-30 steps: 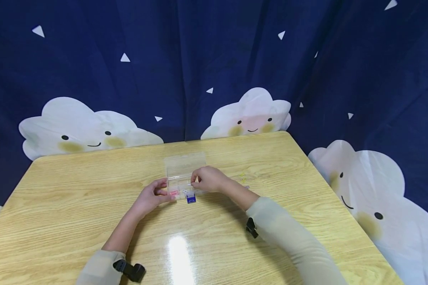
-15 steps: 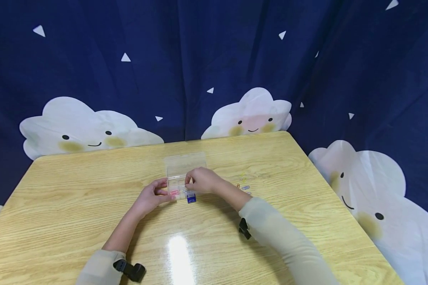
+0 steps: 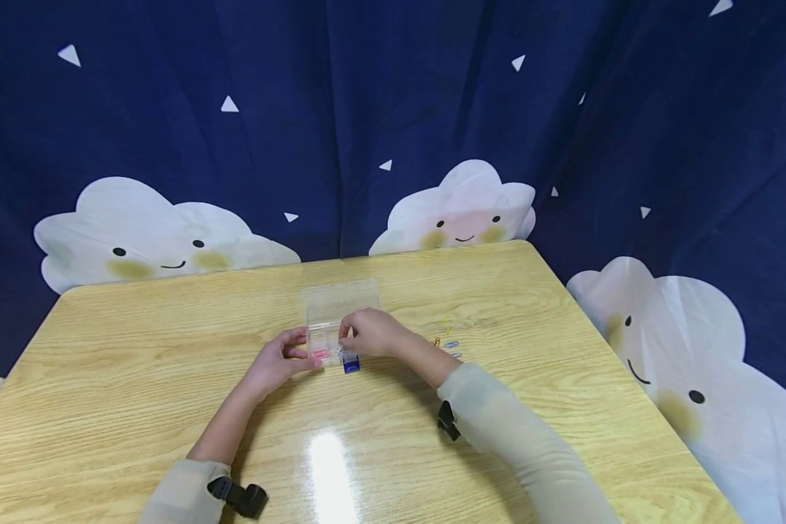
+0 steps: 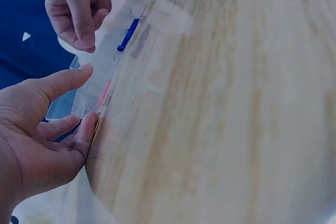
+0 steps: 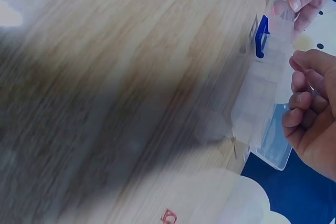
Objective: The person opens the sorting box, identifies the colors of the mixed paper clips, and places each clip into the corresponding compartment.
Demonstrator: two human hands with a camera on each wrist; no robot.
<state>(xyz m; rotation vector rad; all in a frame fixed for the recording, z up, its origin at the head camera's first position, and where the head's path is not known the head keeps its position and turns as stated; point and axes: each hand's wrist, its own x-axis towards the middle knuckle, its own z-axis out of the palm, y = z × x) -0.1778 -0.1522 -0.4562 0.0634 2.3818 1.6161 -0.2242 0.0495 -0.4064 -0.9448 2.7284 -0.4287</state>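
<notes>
A clear plastic box (image 3: 340, 295) with compartments lies on the table, its lid raised at the back. Pink paper clips (image 3: 319, 355) sit in its front left compartment, with white paper clips (image 3: 339, 351) just to their right. A blue latch (image 3: 351, 365) shows at the front edge. My left hand (image 3: 280, 365) grips the left end, thumb toward the near corner and fingers along the side. Over the box's middle, my right hand (image 3: 375, 333) has curled fingers and thumb brought to the index fingertip. No thing shows between those fingertips in the right wrist view.
Right of the box lie loose paper clips: yellow ones (image 3: 448, 324), an orange one (image 3: 437, 342) and blue-violet ones (image 3: 452, 344). The wooden table (image 3: 380, 451) ends at a dark blue curtain (image 3: 340, 131) with printed clouds.
My right hand has moved slightly left and toward the box's front, uncovering the orange and blue-violet clips. It has barely moved in the last half second. The left hand stays on the box.
</notes>
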